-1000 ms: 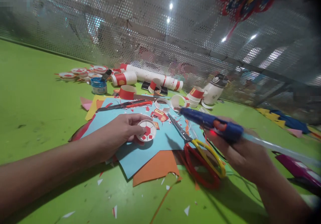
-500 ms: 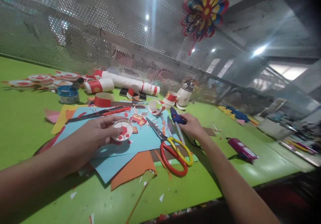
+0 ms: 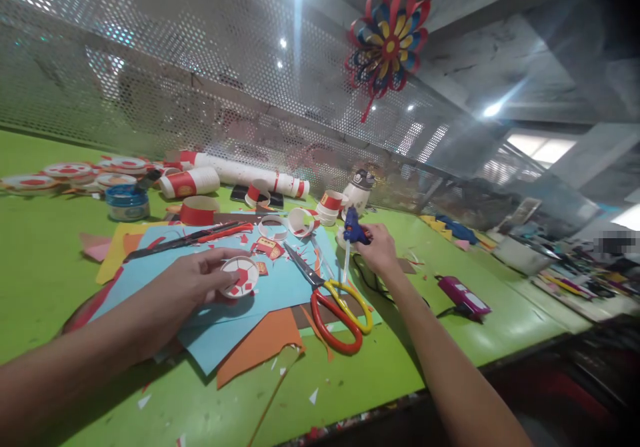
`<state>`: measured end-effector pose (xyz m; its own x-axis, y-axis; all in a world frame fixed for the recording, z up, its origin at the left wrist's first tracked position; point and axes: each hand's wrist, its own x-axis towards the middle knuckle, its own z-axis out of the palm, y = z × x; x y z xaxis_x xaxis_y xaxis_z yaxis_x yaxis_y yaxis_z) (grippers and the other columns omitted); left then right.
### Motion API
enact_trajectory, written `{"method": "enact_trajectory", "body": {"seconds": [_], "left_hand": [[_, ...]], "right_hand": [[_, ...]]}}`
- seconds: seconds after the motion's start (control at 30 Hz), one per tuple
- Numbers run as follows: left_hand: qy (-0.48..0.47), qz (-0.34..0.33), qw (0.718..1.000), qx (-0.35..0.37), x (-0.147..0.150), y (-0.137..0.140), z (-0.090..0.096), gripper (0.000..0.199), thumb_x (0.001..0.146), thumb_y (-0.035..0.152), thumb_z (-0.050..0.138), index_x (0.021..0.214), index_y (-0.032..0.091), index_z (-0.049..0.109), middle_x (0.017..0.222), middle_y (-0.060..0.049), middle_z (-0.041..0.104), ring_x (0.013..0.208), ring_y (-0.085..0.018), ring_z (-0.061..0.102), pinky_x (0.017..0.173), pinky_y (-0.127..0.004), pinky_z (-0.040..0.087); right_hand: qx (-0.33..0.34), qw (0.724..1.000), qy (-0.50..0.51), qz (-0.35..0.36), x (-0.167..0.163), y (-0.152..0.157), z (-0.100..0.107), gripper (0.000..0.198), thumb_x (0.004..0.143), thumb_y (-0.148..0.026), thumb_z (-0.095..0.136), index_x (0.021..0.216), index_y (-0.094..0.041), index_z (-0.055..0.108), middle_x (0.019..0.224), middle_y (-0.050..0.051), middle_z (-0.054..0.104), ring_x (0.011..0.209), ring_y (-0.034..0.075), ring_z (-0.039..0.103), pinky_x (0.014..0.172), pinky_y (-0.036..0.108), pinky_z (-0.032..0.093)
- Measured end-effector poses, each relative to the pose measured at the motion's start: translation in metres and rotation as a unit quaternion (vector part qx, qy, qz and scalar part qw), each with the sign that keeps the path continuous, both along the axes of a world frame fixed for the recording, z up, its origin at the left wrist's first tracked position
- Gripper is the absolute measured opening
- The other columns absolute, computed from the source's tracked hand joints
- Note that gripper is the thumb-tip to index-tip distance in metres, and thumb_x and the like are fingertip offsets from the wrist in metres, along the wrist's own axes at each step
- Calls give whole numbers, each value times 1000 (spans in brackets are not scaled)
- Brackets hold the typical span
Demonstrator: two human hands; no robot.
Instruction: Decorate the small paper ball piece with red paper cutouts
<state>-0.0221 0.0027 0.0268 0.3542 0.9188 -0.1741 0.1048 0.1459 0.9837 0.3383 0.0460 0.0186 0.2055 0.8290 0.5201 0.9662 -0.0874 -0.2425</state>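
My left hand (image 3: 193, 280) is closed on a small round paper cup bottom (image 3: 247, 268), white with red patches and dark lines like a football. It is held above light blue paper (image 3: 295, 289). My right hand (image 3: 379, 252) grips a blue glue gun (image 3: 353, 228), nozzle upward, with a pale glue stick (image 3: 347, 261) sticking out of its lower end. Between the hands lie big scissors (image 3: 311, 272) with one red and one yellow handle loop, blades apart. Cut white rings (image 3: 273, 227) and red paper scraps (image 3: 267, 247) rest on the blue sheet.
Behind stand a blue-lidded jar (image 3: 127, 203), paper cups (image 3: 191, 183), a red cup ring (image 3: 199, 211) and a bottle (image 3: 358, 192). Red-handled scissors (image 3: 200, 235) lie on the left. A purple device (image 3: 463, 297) is at right. Mesh (image 3: 240, 113) borders the table's back.
The camera view has shifted slightly, moving the table's things left and down in the picture. My right hand has lifted the glue gun a little and tipped it more upright. My left hand keeps its hold.
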Motion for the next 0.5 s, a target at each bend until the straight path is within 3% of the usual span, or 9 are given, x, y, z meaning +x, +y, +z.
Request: {"method": "enact_trajectory", "body": {"seconds": [0.1, 0.33, 0.5], "left_hand": [[21, 25, 999, -25, 2, -2, 3, 35, 78, 38, 68, 109, 21, 69, 76, 1, 68, 69, -13, 57, 58, -17, 39], [27, 1, 1000, -15, 1, 6, -6, 51, 77, 36, 68, 124, 19, 61, 90, -4, 69, 74, -16, 59, 60, -20, 42], [26, 5, 999, -27, 1, 13, -16, 56, 71, 37, 72, 123, 20, 62, 92, -8, 72, 73, -20, 63, 59, -26, 47]], "right_hand": [[1, 999, -2, -48, 11, 2, 4, 41, 84, -24, 58, 121, -5, 57, 116, 19, 57, 100, 25, 59, 92, 40, 47], [-136, 990, -28, -2, 21, 11, -21, 33, 92, -34, 58, 120, -17, 57, 120, 8, 60, 100, 21, 62, 83, 42, 54], [-144, 988, -39, -38, 21, 24, -31, 33, 92, -33, 58, 121, -17, 57, 122, 9, 59, 102, 22, 61, 85, 43, 53]]}}
